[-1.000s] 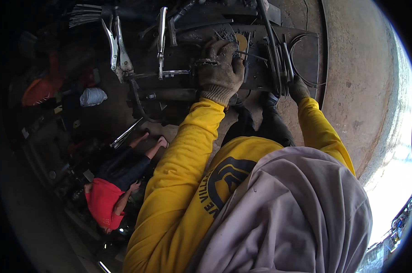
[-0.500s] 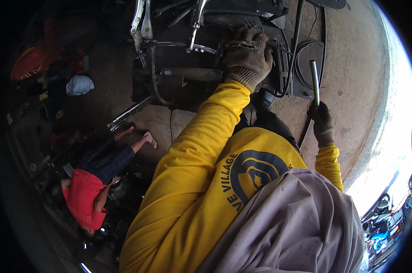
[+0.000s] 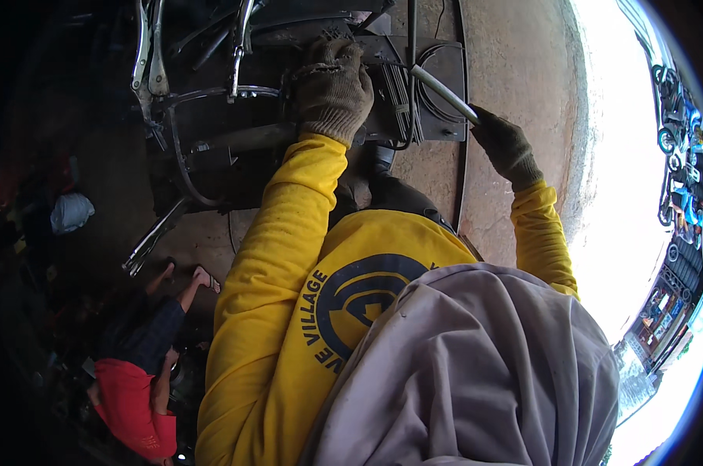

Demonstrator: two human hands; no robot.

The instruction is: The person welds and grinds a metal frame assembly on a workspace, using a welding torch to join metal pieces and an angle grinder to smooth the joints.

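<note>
My left hand [image 3: 334, 92], in a brown knit glove, is closed over the dark metalwork on the workbench [image 3: 235, 159]. What its fingers grip is hidden beneath the glove. In my right hand [image 3: 508, 145], gloved as well, is one end of a pale metal tube [image 3: 446, 95]. The tube slants up and left over the bench's right edge, its free end by a dark upright bar [image 3: 412, 35]. Left of my left hand, locking pliers [image 3: 151, 74] and a second clamp [image 3: 241, 50] sit on a curved metal rod [image 3: 187, 97].
A bundle of thin rods [image 3: 400, 101] and a coil of wire [image 3: 438, 84] lie at the bench's right end. Another tool with long shiny handles [image 3: 156, 235] juts from its lower left. At lower left a person in a red shirt [image 3: 138, 404] bends over. Motorcycles [image 3: 668, 140] stand far right.
The tube in my right hand has swung from nearly upright to a slant toward the bench, coming closer to my left hand. My left hand stays on the metalwork. The whole view has shifted right.
</note>
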